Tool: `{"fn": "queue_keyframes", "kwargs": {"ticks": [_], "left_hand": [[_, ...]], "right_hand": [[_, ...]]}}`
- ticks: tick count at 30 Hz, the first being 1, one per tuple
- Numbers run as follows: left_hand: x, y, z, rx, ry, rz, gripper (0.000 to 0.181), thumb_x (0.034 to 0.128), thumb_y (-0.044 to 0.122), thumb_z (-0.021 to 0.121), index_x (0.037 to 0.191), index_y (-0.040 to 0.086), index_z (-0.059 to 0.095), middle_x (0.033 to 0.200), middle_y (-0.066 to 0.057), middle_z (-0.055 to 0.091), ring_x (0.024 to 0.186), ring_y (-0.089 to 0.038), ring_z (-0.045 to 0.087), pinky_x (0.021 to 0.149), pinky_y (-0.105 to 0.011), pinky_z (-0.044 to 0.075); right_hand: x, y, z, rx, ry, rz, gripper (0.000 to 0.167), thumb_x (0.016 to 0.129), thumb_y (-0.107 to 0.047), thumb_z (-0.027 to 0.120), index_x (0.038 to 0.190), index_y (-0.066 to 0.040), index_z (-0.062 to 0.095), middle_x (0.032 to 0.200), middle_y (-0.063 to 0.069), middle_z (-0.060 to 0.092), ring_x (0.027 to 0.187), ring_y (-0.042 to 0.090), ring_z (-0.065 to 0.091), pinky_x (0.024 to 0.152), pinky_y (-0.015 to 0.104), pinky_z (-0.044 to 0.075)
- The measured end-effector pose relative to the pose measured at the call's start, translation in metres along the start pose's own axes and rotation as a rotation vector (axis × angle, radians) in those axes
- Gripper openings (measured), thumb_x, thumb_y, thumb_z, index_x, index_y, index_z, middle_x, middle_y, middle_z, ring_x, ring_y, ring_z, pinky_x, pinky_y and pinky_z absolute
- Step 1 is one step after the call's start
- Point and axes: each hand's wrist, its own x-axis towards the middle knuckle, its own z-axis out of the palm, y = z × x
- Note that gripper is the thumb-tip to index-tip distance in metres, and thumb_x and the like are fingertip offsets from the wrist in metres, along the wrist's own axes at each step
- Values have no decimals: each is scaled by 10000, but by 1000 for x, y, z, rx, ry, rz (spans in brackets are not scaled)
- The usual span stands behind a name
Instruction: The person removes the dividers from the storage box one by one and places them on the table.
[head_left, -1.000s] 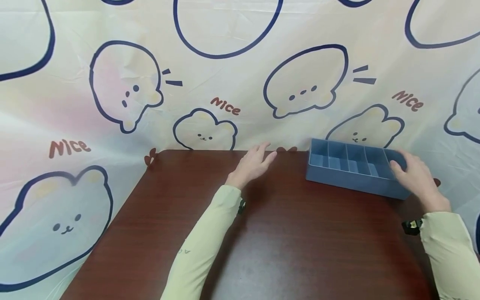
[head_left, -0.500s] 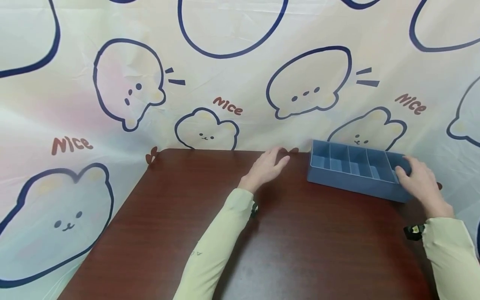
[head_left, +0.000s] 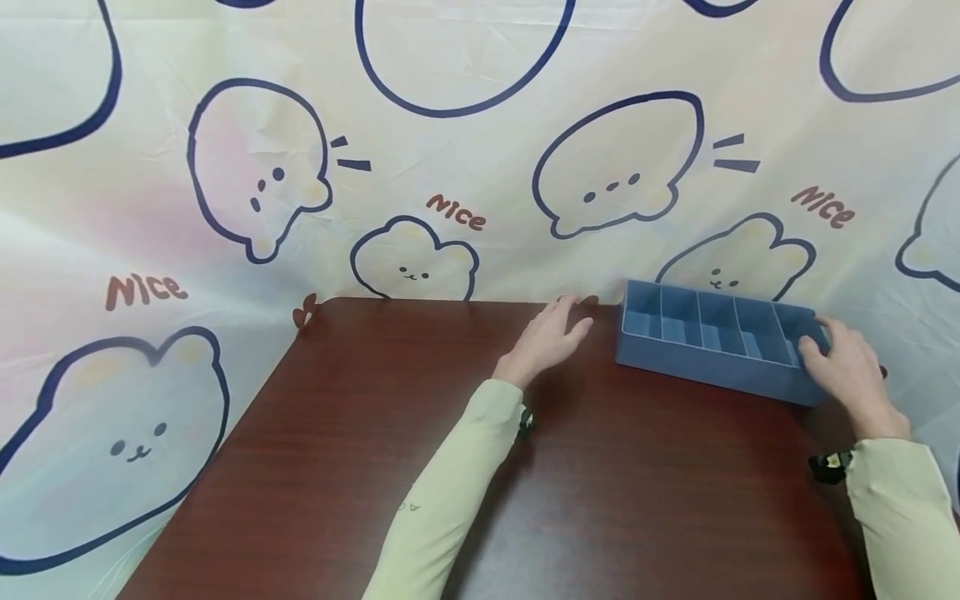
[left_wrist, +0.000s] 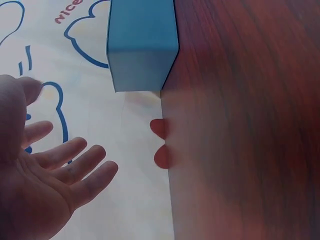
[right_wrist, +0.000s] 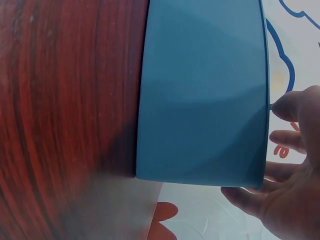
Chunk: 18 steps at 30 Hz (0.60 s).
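- Right hand (head_left: 847, 367) spread loosely at the right end of the blue divided box (head_left: 712, 371), thumb by the rim; whether it bears weight, can't tell;
- Left hand (head_left: 543, 342) wide, nearing nothing closer than the box's left end, a gap between;
- Box upright, table's (head_left: 637, 467) far right.

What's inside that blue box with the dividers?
In the blue box, only thin dividers, inner walls and some floor show. The front wall hides the floor nearest it, and the right hand covers part of the rightmost compartment.
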Motion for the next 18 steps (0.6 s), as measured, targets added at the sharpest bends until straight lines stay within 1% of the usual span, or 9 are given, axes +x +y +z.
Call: {"fn": "queue_keyframes", "kwargs": {"ticks": [3,7,10,15,18], "left_hand": [[1,3,5,-16,-2,-12,582,982,424,508,1501,214,350,1532,0,420,1390,-192,441,1127,-413,403],[1,3,11,-38,-2,-22,582,980,388,526,1506,219,343,1528,-10,424,1382,-203,451,1120,-428,410],[2,3,16,-41,-5,-15,579,984,378,519,1508,207,343,1523,-22,429,1378,-211,456,1116,-432,413],[5,5,22,-40,-7,-17,571,988,392,504,1506,212,345,1516,-21,436,1373,-207,461,1113,-430,416],[5,5,23,-27,-16,-35,569,991,418,487,1505,215,346,1515,-20,438,1368,-201,465,1114,-424,416]], "right_hand": [[-2,4,0,2,-6,26,647,1003,-300,358,1491,104,223,1414,440,307,1257,623,285,987,729,252],[2,7,3,-6,-10,14,644,1001,-291,360,1480,120,229,1386,451,324,1238,622,300,976,721,265],[2,9,5,1,-11,20,645,999,-282,361,1479,125,220,1369,464,325,1223,629,304,963,716,271],[0,10,4,47,-2,88,672,998,-296,350,1508,98,162,1406,466,286,1251,633,284,977,725,257],[0,11,5,48,-2,104,679,993,-301,348,1511,93,154,1398,469,294,1244,630,290,974,721,260]]}}
